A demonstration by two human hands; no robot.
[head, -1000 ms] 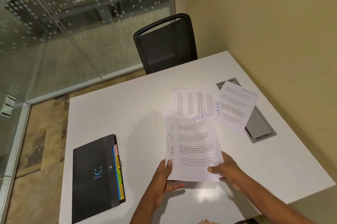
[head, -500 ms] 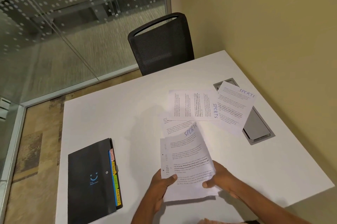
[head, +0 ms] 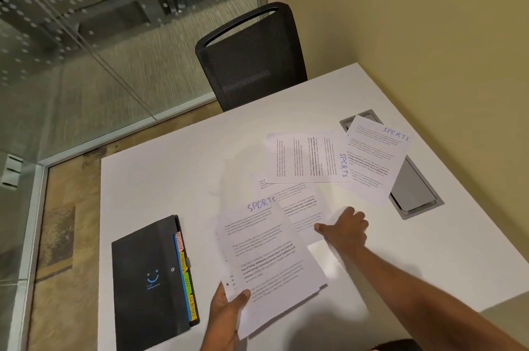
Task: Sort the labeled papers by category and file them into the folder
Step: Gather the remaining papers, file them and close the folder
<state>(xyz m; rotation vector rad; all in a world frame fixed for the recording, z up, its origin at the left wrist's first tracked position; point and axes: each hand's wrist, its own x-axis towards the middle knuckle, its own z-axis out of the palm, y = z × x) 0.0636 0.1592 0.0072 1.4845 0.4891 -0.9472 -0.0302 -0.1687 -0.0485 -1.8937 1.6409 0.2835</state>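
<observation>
Gripping SPORTS stack (head: 269,259) with left hand (head: 226,310), just right of folder (head: 148,282). Resting right hand (head: 343,229), fingers curled, on loose sheet (head: 303,213) farther right; pinching or not, cannot tell. Beyond, sideways sheet (head: 306,157).

Bare table (head: 160,179) lies open beyond the folder (head: 148,279); loose papers (head: 306,157) crowd the right.
</observation>
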